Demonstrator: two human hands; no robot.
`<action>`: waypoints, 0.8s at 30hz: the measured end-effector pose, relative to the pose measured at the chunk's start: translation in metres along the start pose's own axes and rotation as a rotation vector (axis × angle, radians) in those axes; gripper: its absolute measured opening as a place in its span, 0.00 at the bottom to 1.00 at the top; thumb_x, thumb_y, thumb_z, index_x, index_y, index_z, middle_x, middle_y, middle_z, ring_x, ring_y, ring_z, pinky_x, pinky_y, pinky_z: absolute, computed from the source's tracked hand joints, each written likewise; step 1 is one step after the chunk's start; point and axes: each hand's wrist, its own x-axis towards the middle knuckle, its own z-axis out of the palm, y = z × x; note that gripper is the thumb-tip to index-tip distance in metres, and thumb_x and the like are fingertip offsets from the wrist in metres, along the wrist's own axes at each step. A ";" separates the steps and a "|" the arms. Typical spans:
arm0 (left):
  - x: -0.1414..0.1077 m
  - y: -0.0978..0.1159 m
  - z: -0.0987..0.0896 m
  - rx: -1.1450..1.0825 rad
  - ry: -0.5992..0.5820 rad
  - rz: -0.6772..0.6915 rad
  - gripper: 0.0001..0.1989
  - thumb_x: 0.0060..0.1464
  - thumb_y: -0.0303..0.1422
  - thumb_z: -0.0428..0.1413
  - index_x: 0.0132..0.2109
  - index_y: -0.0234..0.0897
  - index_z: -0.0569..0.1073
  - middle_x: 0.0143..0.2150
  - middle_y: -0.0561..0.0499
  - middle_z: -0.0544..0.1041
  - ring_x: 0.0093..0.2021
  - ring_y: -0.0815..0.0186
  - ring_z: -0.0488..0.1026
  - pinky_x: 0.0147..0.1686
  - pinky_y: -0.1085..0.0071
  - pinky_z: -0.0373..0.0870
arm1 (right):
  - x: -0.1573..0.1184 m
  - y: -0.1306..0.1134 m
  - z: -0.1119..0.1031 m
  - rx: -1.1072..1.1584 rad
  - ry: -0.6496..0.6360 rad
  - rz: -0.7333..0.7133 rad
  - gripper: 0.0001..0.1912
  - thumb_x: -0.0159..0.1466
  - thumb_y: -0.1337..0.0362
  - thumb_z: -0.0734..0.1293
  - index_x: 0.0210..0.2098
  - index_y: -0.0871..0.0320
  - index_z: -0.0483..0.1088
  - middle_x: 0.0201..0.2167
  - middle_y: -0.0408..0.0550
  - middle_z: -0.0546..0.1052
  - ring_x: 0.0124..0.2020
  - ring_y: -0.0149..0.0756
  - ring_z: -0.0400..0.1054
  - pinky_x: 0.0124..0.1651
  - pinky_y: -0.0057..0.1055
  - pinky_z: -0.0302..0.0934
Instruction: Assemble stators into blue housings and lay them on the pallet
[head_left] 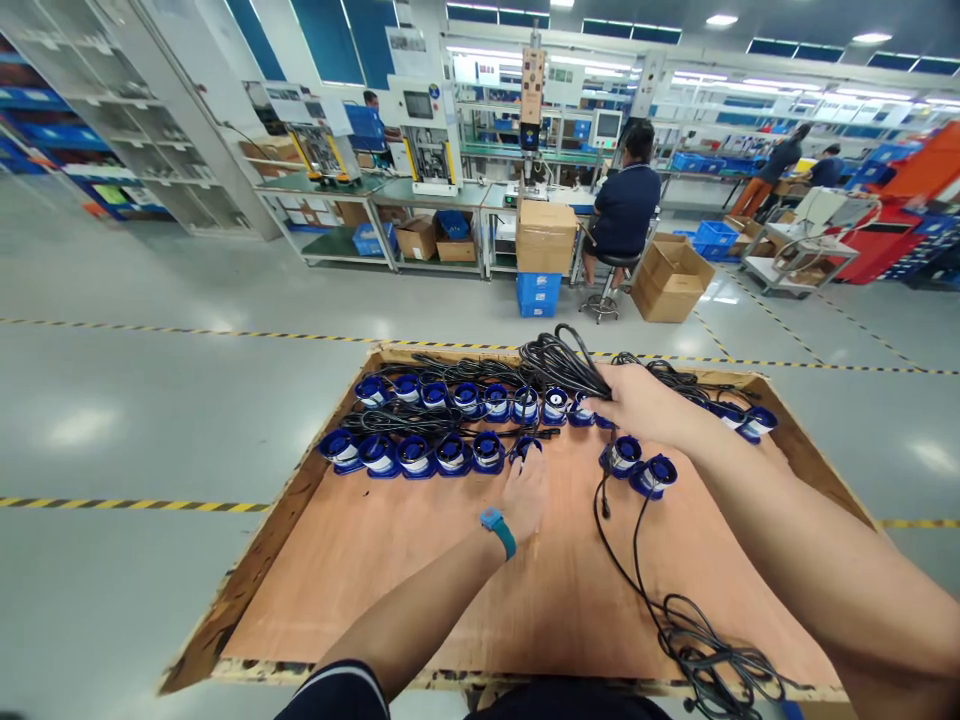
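Note:
My left hand (527, 487), with a teal band at its wrist, is wrapped round a blue round part (526, 448) at the right end of the front row. Raised over the back row, my right hand (630, 398) grips a coiled black cable (561, 362). Several blue parts with white labels (452, 455) stand in two rows on the wooden board, with black cable bundles (401, 420) between and behind them. Two more blue parts (654, 475) stand apart, right of my left hand, their cables running to a loose coil (712, 655) at the front right.
A raised wooden rim (262, 540) surrounds the board (420, 580). Beyond it, a cardboard box (546, 236) sits on a blue crate (538, 294). A seated person (628, 205) is at the workbench, beside an open carton (670, 280). Other people are farther back.

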 end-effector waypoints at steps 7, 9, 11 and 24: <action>-0.034 -0.017 -0.006 -0.062 0.225 0.111 0.28 0.65 0.38 0.51 0.69 0.35 0.61 0.70 0.37 0.62 0.72 0.51 0.56 0.67 0.51 0.57 | 0.091 0.009 0.078 -0.402 -0.286 -0.062 0.14 0.66 0.65 0.67 0.50 0.60 0.72 0.43 0.59 0.79 0.45 0.47 0.75 0.44 0.33 0.64; -0.038 -0.031 -0.006 -0.010 0.270 0.103 0.30 0.65 0.42 0.50 0.70 0.36 0.59 0.71 0.38 0.60 0.72 0.51 0.54 0.68 0.50 0.54 | 0.114 0.006 0.102 -0.391 -0.329 -0.108 0.14 0.65 0.66 0.67 0.50 0.59 0.73 0.45 0.58 0.79 0.48 0.47 0.74 0.46 0.33 0.64; -0.036 -0.047 -0.004 0.050 0.256 0.056 0.33 0.65 0.46 0.49 0.72 0.36 0.55 0.73 0.37 0.57 0.73 0.48 0.51 0.68 0.45 0.53 | 0.133 0.000 0.125 -0.358 -0.370 -0.145 0.13 0.64 0.66 0.68 0.49 0.57 0.74 0.46 0.56 0.79 0.49 0.46 0.74 0.47 0.32 0.64; -0.019 -0.080 0.016 0.040 0.015 -0.061 0.41 0.65 0.49 0.50 0.74 0.30 0.45 0.72 0.38 0.58 0.72 0.43 0.51 0.68 0.42 0.53 | 0.192 0.006 0.217 -0.246 -0.760 -0.032 0.17 0.50 0.78 0.71 0.41 0.69 0.78 0.36 0.59 0.81 0.36 0.44 0.76 0.39 0.30 0.67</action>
